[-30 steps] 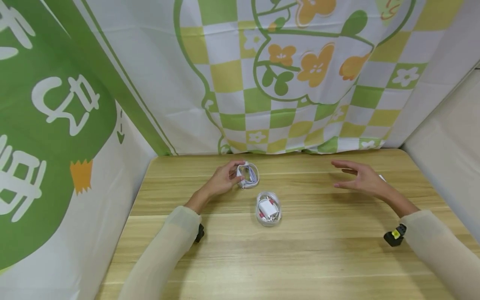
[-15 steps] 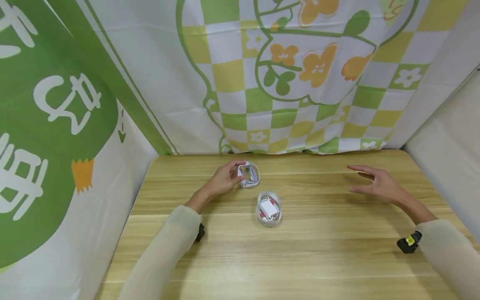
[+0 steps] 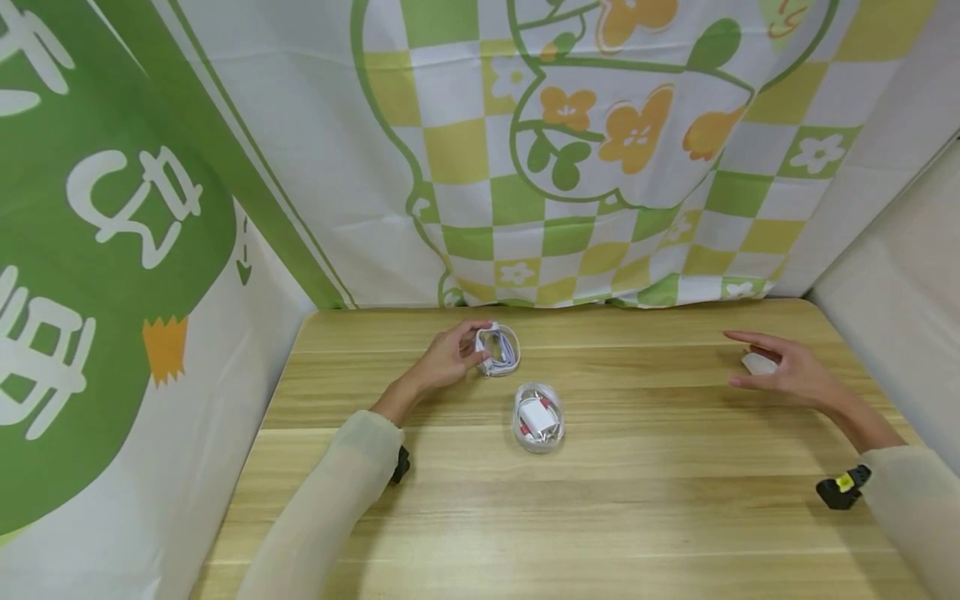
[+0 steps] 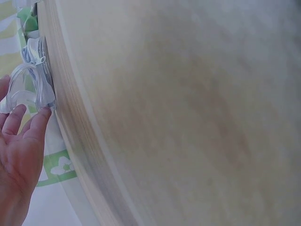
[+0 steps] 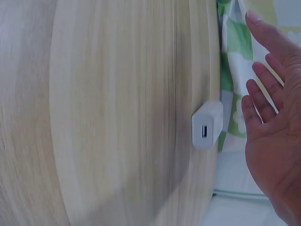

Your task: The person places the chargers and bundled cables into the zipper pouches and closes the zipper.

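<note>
At right in the head view, a white charger (image 3: 759, 364) is being partly hidden by the loosely spread right hand (image 3: 798, 372); its slot (image 5: 204, 131) is facing the right wrist view, running upright. Near centre, a clear case (image 3: 517, 354) is being pinched by the left hand (image 3: 442, 361); below, a second case (image 3: 537, 447), lengthwise up the frame, is being supported by the table (image 3: 600, 517).

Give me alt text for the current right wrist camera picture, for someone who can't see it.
A person's right hand, fingers held open, is to the right of a white plug adapter, with a visible gap between them. The adapter sits on a wooden table, its USB port facing the camera; patterned cloth shows beyond.
</note>
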Tool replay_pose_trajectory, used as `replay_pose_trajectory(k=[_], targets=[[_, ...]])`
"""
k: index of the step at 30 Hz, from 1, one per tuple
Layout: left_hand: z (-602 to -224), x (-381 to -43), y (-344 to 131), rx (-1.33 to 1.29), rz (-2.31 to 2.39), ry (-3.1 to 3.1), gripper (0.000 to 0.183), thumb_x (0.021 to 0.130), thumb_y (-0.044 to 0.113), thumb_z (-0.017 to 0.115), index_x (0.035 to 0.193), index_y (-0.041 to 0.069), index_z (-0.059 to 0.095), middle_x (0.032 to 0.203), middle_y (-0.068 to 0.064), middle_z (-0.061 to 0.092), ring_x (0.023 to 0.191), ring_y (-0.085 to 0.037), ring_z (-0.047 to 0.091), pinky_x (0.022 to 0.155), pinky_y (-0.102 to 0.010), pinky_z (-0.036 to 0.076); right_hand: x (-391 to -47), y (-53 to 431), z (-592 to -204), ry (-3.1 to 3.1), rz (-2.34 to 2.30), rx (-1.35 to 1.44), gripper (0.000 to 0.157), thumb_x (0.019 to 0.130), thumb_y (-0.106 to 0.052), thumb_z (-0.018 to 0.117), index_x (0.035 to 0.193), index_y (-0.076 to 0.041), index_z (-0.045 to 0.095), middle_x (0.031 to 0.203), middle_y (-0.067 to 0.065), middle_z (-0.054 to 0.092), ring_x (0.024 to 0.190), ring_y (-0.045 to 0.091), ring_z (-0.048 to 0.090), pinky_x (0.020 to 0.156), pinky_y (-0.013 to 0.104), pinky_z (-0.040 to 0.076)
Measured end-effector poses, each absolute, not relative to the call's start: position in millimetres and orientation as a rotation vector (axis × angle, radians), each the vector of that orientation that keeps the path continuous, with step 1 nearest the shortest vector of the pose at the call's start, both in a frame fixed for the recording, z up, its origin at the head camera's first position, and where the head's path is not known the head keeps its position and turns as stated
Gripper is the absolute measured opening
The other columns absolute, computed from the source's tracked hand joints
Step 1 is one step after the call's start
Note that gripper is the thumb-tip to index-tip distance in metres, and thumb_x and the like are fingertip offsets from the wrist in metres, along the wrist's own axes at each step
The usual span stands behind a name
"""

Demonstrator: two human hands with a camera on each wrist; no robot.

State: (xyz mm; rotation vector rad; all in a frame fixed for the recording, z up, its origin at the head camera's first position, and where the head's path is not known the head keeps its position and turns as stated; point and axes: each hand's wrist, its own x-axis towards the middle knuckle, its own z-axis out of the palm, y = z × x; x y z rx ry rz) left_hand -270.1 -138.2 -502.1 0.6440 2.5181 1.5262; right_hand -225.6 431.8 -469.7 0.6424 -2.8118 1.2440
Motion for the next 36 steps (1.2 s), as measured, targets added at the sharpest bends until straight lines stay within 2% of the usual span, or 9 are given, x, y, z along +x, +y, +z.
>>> replay_pose_trajectory(k=[7,10,16,21,24,30,36], targets=[[-501.3,-269.7,-138.1,0.630,1.526,2.524,0.053,0.101,0.007,0.071,0.150,0.003,0.052,0.153,-0.018,0.058,0.143,-0.036,0.054,0.117,-0.047,0.047,-225.3,446.8,-474.4,-2.796,1.329,0.550,0.082,0.079,0.002,0.090,0.152,0.001,0.053,0.152,-0.015,0.052,0.134,-0.021,0.040,0.109,0.003,0.037],[-501.1,-269.8,-138.2,0.624,1.528,2.520,0.053,0.101,0.006,0.071,0.150,0.003,0.052,0.153,-0.018,0.058,0.143,-0.036,0.054,0.118,-0.047,0.047,-225.1,454.0,-476.9,-2.821,1.351,0.493,0.085,0.080,0.002,0.089,0.155,-0.001,0.050,0.158,-0.005,0.049,0.134,-0.022,0.040,0.110,0.004,0.037],[-499.7,-269.5,-138.0,0.624,1.516,2.532,0.053,0.100,0.006,0.072,0.150,0.004,0.053,0.152,-0.018,0.059,0.143,-0.036,0.055,0.118,-0.048,0.047,-224.8,467.0,-480.5,-2.905,1.336,0.415,0.092,0.084,-0.002,0.088,0.162,-0.005,0.040,0.167,0.028,0.033,0.136,-0.018,0.037,0.109,0.001,0.034],[-499.4,-269.5,-137.8,0.621,1.511,2.531,0.053,0.100,0.006,0.073,0.149,0.004,0.053,0.153,-0.017,0.058,0.143,-0.035,0.054,0.118,-0.047,0.047,-225.2,474.2,-485.4,-2.935,1.381,0.448,0.097,0.089,-0.003,0.084,0.167,-0.005,0.027,0.172,0.028,0.019,0.154,0.001,0.026,0.110,-0.001,0.028],[-499.8,-269.6,-138.8,0.625,1.516,2.530,0.053,0.100,0.007,0.073,0.150,0.004,0.053,0.154,-0.018,0.058,0.144,-0.036,0.054,0.118,-0.048,0.047,-228.0,476.4,-489.7,-2.928,1.442,0.486,0.099,0.091,-0.001,0.081,0.168,-0.004,0.020,0.174,0.026,0.012,0.157,0.005,0.020,0.111,-0.002,0.026],[-499.9,-270.9,-139.3,0.648,1.513,2.540,0.052,0.100,0.006,0.073,0.148,0.002,0.054,0.155,-0.016,0.057,0.143,-0.035,0.054,0.117,-0.047,0.049,-231.7,478.4,-499.3,-2.881,1.531,0.523,0.100,0.090,0.003,0.080,0.167,0.001,0.016,0.175,0.022,0.010,0.148,-0.013,0.022,0.111,-0.001,0.026],[-499.5,-270.7,-138.7,0.642,1.525,2.522,0.051,0.099,0.004,0.073,0.147,0.002,0.055,0.156,-0.016,0.056,0.144,-0.034,0.053,0.118,-0.046,0.048,-229.9,479.8,-503.4,-2.860,1.509,0.514,0.098,0.090,0.004,0.080,0.166,0.004,0.017,0.173,0.028,0.012,0.142,-0.020,0.026,0.110,-0.001,0.027]])
